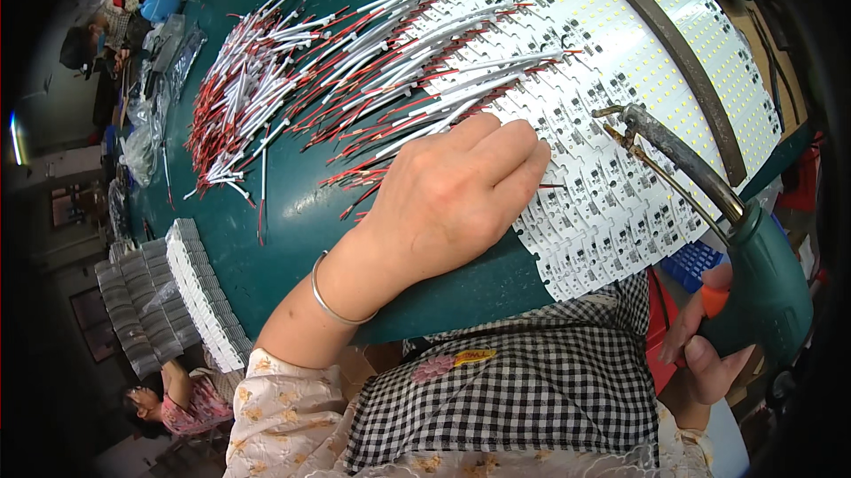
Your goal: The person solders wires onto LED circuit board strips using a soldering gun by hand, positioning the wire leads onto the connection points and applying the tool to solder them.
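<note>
My left hand (452, 194) is closed in a pinch over the edge of the white circuit boards (576, 252), its fingertips hidden beneath the knuckles. A dark wire end (551, 186) pokes out just right of the fingers. My right hand (705, 358) grips a green soldering gun (762, 283) with an orange trigger. The gun's metal tip (612, 115) and thin feed tube (669, 181) hang over the boards, apart from the left hand. Rows of red, black and white-sleeved wires (390, 79) lie on the boards' left edge, beyond my left hand.
A tangled pile of similar wires (239, 106) lies left on the green table (301, 203). A curved dark bar (674, 48) rests across the boards. Stacked pale strips (204, 292) stand at the table's left edge. Another person (182, 403) sits at lower left.
</note>
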Motion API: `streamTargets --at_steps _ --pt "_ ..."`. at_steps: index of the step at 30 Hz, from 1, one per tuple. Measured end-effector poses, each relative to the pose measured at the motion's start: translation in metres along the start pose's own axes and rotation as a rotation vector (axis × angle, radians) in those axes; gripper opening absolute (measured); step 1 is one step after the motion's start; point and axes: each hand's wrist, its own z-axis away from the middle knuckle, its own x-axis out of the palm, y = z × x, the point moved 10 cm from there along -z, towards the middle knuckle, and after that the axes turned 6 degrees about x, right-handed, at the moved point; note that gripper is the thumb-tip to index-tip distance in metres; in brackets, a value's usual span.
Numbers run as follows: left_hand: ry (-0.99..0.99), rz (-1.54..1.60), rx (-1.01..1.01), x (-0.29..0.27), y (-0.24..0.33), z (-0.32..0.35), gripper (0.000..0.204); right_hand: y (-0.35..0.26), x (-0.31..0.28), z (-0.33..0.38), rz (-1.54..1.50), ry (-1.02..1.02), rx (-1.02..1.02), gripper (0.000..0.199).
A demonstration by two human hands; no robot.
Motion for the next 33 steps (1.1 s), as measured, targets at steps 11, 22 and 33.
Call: streamTargets --at_steps 11,22,33 --pt "-0.128 0.009 -0.418 -0.004 -0.021 -0.015 0.040 0.002 -0.002 -0.005 -0.012 0.013 0.032 0.064" --pt "0.083 0.024 -0.272 -0.004 -0.022 -0.008 0.032 0.007 -0.006 -0.005 -0.030 0.061 0.062 0.063" --pt "0.114 0.125 -0.297 0.000 -0.028 -0.003 0.027 0.009 0.001 -0.007 -0.026 0.042 0.085 0.062"
